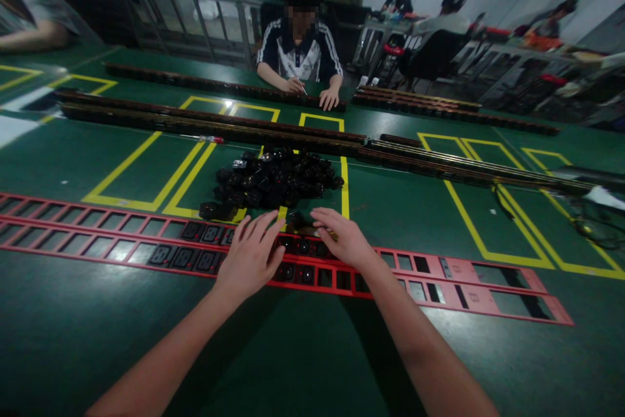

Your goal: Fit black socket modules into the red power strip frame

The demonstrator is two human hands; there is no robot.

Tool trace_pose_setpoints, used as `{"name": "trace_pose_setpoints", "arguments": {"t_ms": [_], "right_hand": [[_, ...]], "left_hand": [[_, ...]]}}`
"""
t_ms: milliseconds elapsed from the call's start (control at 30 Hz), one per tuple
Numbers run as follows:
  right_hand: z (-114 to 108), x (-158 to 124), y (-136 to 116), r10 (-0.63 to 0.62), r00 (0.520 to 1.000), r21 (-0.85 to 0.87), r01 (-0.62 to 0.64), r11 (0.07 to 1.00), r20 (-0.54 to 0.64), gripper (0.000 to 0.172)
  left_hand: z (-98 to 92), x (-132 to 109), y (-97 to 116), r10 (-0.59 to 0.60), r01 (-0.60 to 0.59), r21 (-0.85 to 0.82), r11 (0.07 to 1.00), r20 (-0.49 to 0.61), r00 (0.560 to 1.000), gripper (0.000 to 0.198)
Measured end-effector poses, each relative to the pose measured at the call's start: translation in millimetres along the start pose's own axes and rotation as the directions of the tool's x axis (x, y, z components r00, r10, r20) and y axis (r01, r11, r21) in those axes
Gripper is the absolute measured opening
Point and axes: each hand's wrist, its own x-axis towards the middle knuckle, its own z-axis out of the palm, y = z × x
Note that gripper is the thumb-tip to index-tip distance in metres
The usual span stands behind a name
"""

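Observation:
Two long red frames (141, 259) with rows of rectangular openings lie side by side in front of me; black power sockets (183, 257) fill several middle openings. My left hand (251, 254) is over the frames, its fingers apart and loosely bent, the thumb near the fitted sockets. Over the far frame, my right hand (342, 236) has bent fingers closed around the edge of a blurred black socket (300, 220); its grip is partly hidden. Just beyond both hands lies a heap of loose black sockets (278, 179).
Long dark metal rails (219, 124) cross the green table (400, 199), which has yellow tape outlines. A red-handled screwdriver (212, 139) lies near the rails. Cables (598, 225) are at right. Opposite, a person (300, 53) works on another rail; others sit farther back.

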Motion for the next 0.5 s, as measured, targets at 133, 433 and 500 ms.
{"name": "trace_pose_setpoints", "arguments": {"t_ms": [133, 433, 500], "right_hand": [[2, 0, 5, 0.072, 0.994, 0.125, -0.062, 0.990, -0.083, 0.040], [-3, 3, -1, 0.116, 0.993, -0.111, -0.117, 0.987, -0.016, 0.021], [-4, 2, -2, 0.112, 0.994, -0.132, -0.112, 0.985, -0.008, 0.021]], "left_hand": [[-0.1, -1, 1, -0.006, 0.009, 0.041, 0.999, -0.092, 0.996, 0.047], [-1.3, 8, -5, -0.144, 0.129, 0.133, 0.983, 0.110, 0.983, 0.044], [-7.8, 13, -7, -0.200, 0.187, 0.166, 0.968, 0.071, 0.977, 0.046]]}}
